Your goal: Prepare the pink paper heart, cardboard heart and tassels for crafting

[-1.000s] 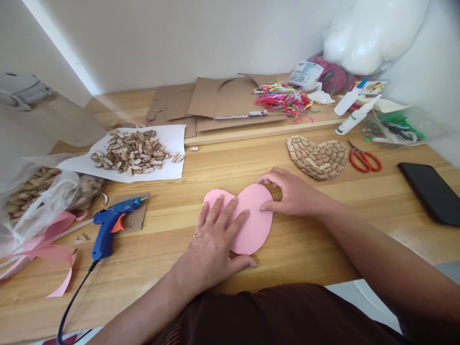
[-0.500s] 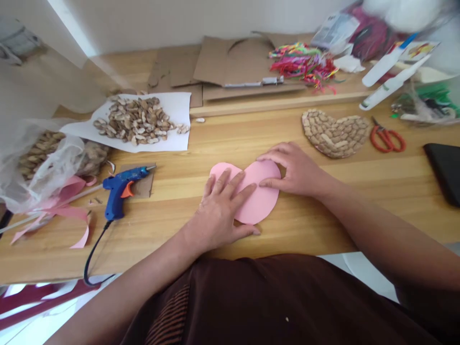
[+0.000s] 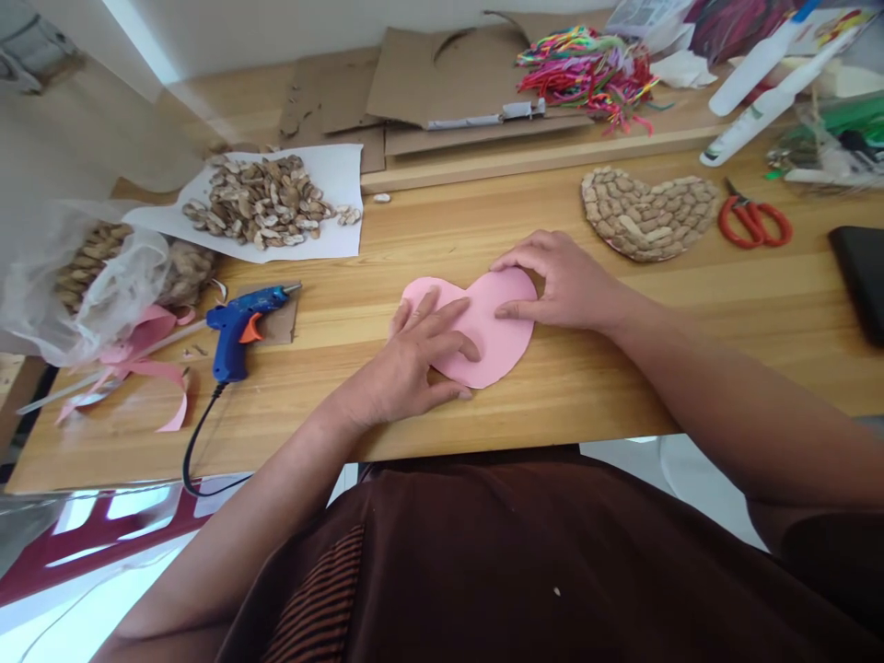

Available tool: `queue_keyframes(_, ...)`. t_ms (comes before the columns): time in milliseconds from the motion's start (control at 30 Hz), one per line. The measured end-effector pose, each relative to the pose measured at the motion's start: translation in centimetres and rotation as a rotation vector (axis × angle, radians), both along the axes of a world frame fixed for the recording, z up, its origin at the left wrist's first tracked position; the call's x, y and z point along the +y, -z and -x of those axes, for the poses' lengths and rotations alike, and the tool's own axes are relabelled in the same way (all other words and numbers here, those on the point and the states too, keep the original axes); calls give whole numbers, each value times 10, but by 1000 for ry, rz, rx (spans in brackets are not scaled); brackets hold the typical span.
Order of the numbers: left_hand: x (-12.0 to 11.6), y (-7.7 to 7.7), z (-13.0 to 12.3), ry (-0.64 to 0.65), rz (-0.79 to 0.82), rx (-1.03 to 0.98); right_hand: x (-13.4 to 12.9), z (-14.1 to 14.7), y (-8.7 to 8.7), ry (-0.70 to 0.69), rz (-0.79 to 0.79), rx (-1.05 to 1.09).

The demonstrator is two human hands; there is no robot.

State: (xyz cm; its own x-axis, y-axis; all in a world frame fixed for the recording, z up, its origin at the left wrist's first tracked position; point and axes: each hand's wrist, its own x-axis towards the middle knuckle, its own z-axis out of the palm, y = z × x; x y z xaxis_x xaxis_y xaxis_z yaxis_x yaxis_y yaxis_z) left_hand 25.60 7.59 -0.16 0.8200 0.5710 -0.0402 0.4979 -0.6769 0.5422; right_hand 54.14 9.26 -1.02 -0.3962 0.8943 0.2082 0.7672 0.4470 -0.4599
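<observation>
Evidently neither hand has the advantage of nearness, for the pink heart (image 3: 494,348) lies flat on the wooden surface (image 3: 345,318) directly under both, in front of the person's body. Its notch faces away from the person, so its axis runs roughly from there back toward the body; the left hand hides too much of the near end to show where the point sits. The left hand (image 3: 418,354) rests over the left lobe and lower edge, fingers spread, thumb out by the near rim. The right hand (image 3: 552,285) curves around the right lobe from the outer side, thumb on the top face and fingertips at the far edge; whether it truly pinches the sheet cannot be told. The heart looks smooth, matte and thin, like paper or card, with cleanly rounded lobes. Beyond the right hand, well apart, a second heart (image 3: 649,216) is covered in tan, ridged peanut shells, with red-handled scissors (image 3: 754,221) just beside it. To the left lie a glossy blue glue gun (image 3: 238,331) with an orange trigger, curling pink strips (image 3: 180,403) and a rough, knobbly shell heap (image 3: 262,203) on white paper (image 3: 350,166).
</observation>
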Motion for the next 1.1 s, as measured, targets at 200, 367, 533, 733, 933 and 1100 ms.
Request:
queue_keyframes(200, 0, 3, 0, -22, 0, -18, 1, -1, 2, 0, 7, -8)
queue_keyframes(367, 1, 8, 1, -34, -28, -36, 0, 0, 2, 0, 6, 3)
queue_keyframes(533, -1, 10, 1, -42, -46, -33, -1, 0, 1, 1, 11, -2)
queue_keyframes(733, -2, 12, 1, -38, -72, -53, 0, 0, 2, 6, 12, -6)
queue_keyframes(933, -2, 13, 1, -44, -89, -70, -1, 1, 1, 11, 6, -10)
queue_keyframes(1100, -2, 13, 1, -43, -94, -73, -2, 1, 0, 17, 25, -6)
